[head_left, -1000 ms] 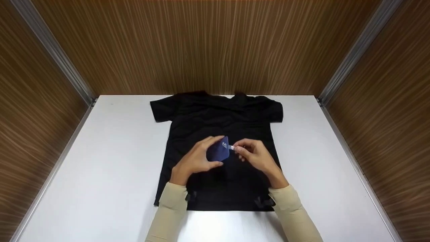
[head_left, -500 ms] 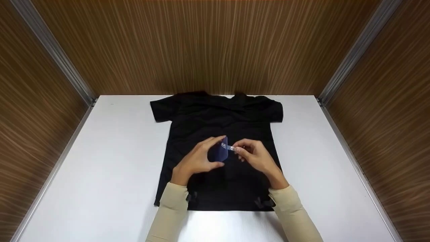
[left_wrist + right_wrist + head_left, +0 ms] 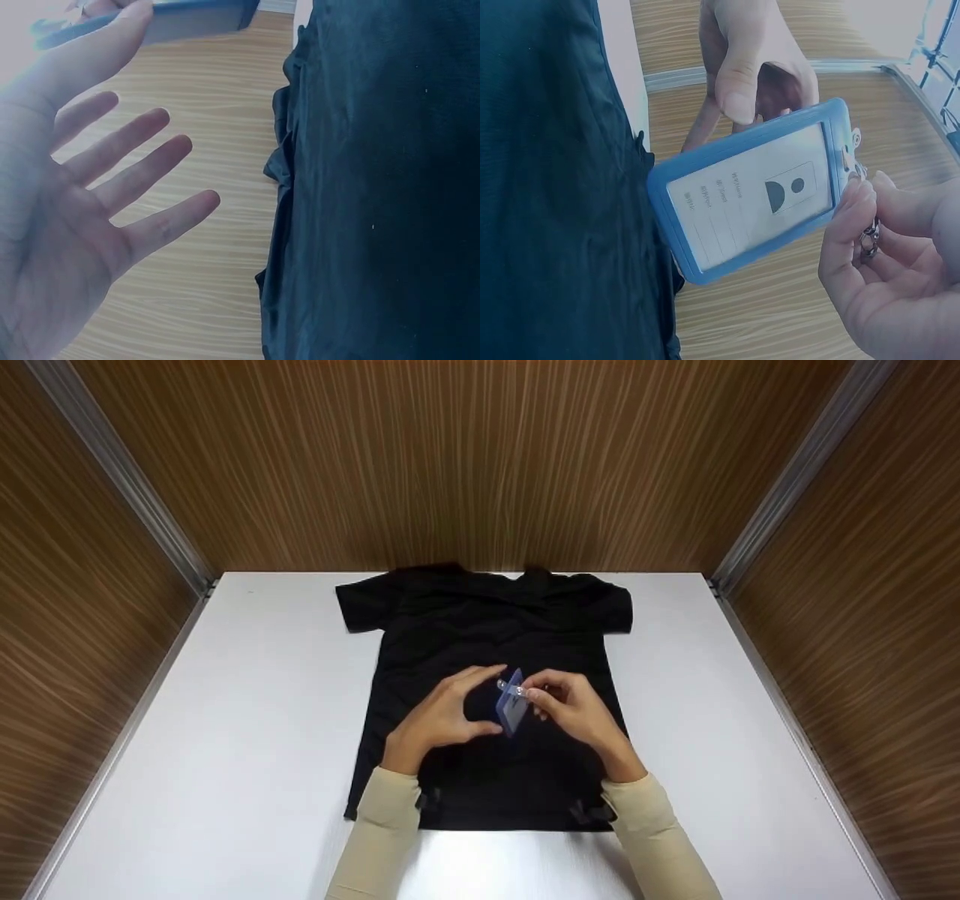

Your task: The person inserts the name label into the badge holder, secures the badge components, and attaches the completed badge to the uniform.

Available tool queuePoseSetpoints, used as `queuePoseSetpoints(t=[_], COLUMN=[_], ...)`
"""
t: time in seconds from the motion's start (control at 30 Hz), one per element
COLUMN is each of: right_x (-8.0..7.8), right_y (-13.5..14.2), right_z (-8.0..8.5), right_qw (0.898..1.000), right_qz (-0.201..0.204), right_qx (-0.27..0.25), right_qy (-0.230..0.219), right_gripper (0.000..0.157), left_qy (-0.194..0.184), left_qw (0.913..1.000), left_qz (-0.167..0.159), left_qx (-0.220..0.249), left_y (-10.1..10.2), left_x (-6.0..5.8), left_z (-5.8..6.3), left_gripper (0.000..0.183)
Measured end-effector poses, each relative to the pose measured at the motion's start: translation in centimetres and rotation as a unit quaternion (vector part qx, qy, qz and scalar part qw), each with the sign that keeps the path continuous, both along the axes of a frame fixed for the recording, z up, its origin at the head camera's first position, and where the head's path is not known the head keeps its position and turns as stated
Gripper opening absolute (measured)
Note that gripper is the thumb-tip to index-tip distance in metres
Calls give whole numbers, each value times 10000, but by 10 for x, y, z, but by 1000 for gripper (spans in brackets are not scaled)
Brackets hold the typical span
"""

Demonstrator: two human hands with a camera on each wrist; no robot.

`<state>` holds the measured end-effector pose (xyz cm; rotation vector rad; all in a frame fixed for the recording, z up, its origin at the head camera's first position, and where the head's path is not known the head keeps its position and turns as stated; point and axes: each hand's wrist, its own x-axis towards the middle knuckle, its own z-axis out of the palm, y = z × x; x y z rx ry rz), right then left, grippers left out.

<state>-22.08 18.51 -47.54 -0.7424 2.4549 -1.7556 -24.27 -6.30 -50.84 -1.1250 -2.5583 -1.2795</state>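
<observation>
A blue-framed ID badge holder [image 3: 514,712] hangs tilted between my hands, over a black T-shirt [image 3: 495,787]. Its white card [image 3: 750,199], with a printed portrait icon and lines, shows in the right wrist view. My right hand [image 3: 574,709] pinches the clear snap strap [image 3: 516,690] at the holder's slotted end, and a metal clip [image 3: 870,238] pokes out between the fingers. With fingers spread, my left hand [image 3: 439,712] is cupped beside the holder, its thumb [image 3: 97,56] at the holder's edge in the left wrist view.
The T-shirt lies spread on a white table [image 3: 247,720], short sleeves toward the back. Wood-grain panels [image 3: 465,465] with metal corner strips [image 3: 787,480] stand at the back and both sides. Long beige sleeves [image 3: 386,810] cover the forearms.
The badge holder has turned on its strap, from its plain blue face to its card face, and swung away from the left palm. Both hands have stayed nearly in place.
</observation>
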Motion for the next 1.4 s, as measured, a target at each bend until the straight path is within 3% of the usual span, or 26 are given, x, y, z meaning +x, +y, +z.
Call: queuePoseSetpoints(t=[0.3, 0.53, 0.73, 0.93, 1.4], right_x=[0, -1, -1, -1, -1], right_y=[4, 3, 4, 3, -1], right_z=[2, 0, -1, -3, -5], right_qw=[9999, 9998, 9993, 9992, 9988], right_qz=[-4, 152, 198, 143, 112], right_qx=[111, 119, 186, 309, 441], right_qy=[-65, 73, 261, 220, 202], right_gripper=[17, 16, 15, 17, 18], left_qy=[82, 111, 488, 962, 1106], left_qw=[9996, 9993, 9975, 9923, 9866], left_qz=[239, 223, 233, 78, -353], left_qx=[144, 279, 456, 780, 1148], left_y=[-7, -10, -9, -7, -2], left_x=[2, 2, 2, 3, 4], left_z=[5, 8, 10, 13, 13], left_gripper=[69, 56, 39, 27, 19])
